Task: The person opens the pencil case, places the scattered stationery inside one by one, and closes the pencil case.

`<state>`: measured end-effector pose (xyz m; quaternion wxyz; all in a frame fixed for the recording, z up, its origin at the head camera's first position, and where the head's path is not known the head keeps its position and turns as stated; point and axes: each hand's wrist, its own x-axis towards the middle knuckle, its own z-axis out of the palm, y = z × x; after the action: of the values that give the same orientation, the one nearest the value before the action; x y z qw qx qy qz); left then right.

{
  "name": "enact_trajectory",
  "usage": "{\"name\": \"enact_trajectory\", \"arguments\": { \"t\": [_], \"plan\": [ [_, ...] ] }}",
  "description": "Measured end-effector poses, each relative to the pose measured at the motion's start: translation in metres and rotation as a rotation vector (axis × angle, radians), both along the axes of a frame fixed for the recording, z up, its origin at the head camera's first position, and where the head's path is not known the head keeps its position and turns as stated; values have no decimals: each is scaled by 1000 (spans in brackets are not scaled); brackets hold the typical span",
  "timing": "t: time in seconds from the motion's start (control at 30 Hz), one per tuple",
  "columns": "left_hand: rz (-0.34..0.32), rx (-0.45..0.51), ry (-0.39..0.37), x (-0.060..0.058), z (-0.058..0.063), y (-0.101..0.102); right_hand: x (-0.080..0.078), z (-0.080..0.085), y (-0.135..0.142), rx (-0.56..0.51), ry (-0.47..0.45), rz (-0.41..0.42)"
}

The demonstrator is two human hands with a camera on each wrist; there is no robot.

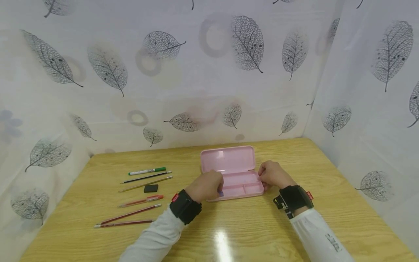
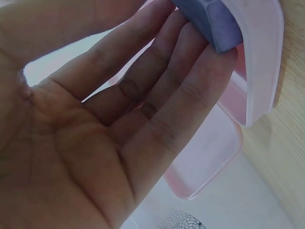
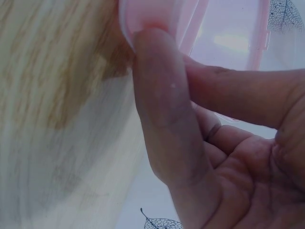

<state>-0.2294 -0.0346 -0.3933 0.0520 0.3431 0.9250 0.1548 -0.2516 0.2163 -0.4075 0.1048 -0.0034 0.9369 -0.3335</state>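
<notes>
An open pink pencil case (image 1: 240, 178) lies on the table, its lid (image 1: 228, 160) folded back toward the wall. Over its left end is my left hand (image 1: 207, 185), which holds a small purple-grey block (image 2: 225, 26) at the fingertips, inside the near wall. The thumb's tip is out of the left wrist view. At the opposite end my right hand (image 1: 274, 175) pinches the case's right wall (image 3: 152, 14) between thumb and index finger. Divider ridges split the tray of the case into compartments.
Left of the case lie a green-capped marker (image 1: 147, 171), a dark pencil (image 1: 146, 177), a yellowish pencil (image 1: 145, 184), a black eraser (image 1: 151, 188), an orange-red pen (image 1: 140, 201) and two red pencils (image 1: 131, 214). Leaf-patterned cloth (image 1: 183, 83) hangs around the table (image 1: 262, 229).
</notes>
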Motion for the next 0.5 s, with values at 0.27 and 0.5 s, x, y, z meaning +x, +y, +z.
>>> {"name": "enact_trajectory", "arguments": {
  "t": [0.27,0.5],
  "plan": [
    [4,6,4,2,2,0,0,-2,1,4,2,7],
    [42,27,-51,1,10,-7,-1,-2,2,12,16,22]
  ]
}}
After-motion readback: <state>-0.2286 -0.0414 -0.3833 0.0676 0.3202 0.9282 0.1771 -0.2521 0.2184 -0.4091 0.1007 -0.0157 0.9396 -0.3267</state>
